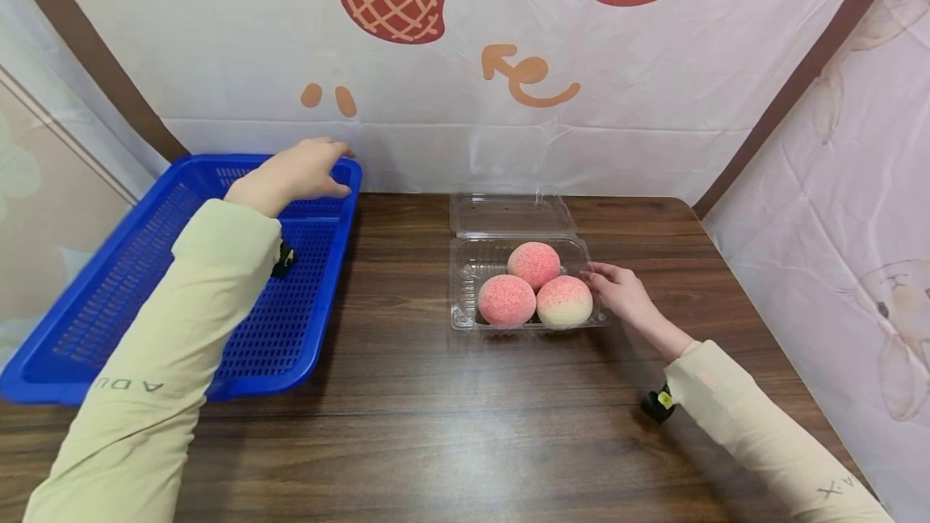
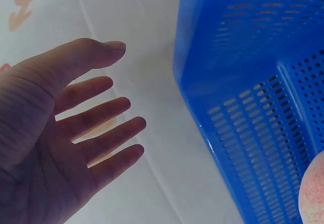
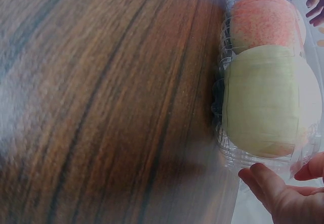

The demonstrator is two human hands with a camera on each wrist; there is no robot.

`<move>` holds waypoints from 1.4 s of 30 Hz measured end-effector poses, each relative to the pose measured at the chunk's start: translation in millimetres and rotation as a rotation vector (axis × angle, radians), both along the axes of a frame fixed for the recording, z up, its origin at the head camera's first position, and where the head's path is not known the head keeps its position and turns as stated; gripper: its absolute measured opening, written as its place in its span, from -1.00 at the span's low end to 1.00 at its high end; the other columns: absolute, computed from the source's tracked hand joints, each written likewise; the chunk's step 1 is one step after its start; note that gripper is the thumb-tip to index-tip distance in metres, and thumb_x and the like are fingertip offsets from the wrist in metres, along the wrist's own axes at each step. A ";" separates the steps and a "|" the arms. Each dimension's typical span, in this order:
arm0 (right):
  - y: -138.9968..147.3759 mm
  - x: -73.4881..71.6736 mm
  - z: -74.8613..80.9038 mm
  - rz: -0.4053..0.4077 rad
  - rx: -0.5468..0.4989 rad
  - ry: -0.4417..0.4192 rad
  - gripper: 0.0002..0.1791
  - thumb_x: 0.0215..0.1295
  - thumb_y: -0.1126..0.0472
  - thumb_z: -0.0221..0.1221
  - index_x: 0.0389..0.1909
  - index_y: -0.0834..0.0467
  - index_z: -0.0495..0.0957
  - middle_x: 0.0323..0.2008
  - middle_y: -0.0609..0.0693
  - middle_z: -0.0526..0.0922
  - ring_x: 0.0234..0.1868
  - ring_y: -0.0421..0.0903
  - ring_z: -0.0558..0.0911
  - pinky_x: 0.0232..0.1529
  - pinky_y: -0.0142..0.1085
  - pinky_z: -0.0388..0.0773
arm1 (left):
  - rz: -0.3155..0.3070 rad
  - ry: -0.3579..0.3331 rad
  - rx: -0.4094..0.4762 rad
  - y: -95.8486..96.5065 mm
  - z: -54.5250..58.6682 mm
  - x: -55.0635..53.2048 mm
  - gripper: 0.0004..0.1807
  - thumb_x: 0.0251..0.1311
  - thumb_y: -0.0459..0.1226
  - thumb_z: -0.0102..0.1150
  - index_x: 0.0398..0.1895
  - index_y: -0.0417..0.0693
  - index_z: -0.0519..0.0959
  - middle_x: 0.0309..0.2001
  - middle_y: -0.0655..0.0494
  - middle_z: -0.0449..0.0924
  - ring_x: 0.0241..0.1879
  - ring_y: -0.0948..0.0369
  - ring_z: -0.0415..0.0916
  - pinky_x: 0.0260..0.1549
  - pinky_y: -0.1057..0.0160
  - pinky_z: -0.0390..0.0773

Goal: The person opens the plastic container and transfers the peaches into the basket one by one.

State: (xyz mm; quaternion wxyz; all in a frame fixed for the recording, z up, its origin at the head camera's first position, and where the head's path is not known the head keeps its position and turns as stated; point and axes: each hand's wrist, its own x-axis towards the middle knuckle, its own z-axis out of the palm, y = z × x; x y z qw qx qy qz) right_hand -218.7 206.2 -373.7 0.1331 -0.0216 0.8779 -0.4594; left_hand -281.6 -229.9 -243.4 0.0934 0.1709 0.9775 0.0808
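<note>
While pinching right end of clear plastic clamshell container (image 1: pixel 465 277) between thumb and fingers of right hand (image 1: pixel 625 295), poising left hand (image 1: pixel 294 174) well to left of container, near far corner of blue plastic basket (image 1: pixel 254 386), with fingers loosely spread. Inside container: three pink-and-cream peaches (image 1: pixel 506 300), two in front, one behind. Directly behind container: clear lid (image 1: pixel 512 216) folded open, then printed curtain (image 1: pixel 407 144). Beneath container: wood-grain table (image 1: pixel 436 426). Far left of container, apparently inside basket: fourth peach (image 2: pixel 314 193), cropped at edge of left wrist view.
</note>
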 end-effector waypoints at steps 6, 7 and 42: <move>0.3 1.4 0.8 0.001 0.011 -0.006 -0.51 0.39 0.25 -0.22 0.24 0.47 0.16 0.13 0.32 0.39 0.14 0.12 0.41 -0.02 -0.19 0.47 | 0.007 -0.014 -0.011 7.5 0.6 1.5 -0.36 0.13 -0.27 0.12 0.26 -0.34 0.19 0.23 -0.36 0.15 0.20 -0.23 0.11 0.11 -0.16 0.17; 0.6 1.5 0.7 0.002 0.012 -0.007 -0.51 0.39 0.24 -0.22 0.24 0.46 0.16 0.13 0.32 0.38 0.14 0.12 0.41 -0.02 -0.18 0.47 | 0.007 -0.013 -0.013 8.6 0.6 1.9 -0.36 0.13 -0.27 0.12 0.26 -0.33 0.19 0.23 -0.35 0.15 0.20 -0.22 0.11 0.11 -0.16 0.17; -0.8 4.7 1.1 -0.007 0.006 0.007 -0.50 0.38 0.23 -0.18 0.23 0.46 0.18 0.12 0.31 0.41 0.12 0.10 0.44 -0.03 -0.21 0.48 | -0.093 0.010 -0.020 56.3 11.8 13.5 -0.37 0.13 -0.25 0.15 0.27 -0.22 0.22 0.25 -0.27 0.16 0.20 -0.14 0.17 0.11 -0.10 0.22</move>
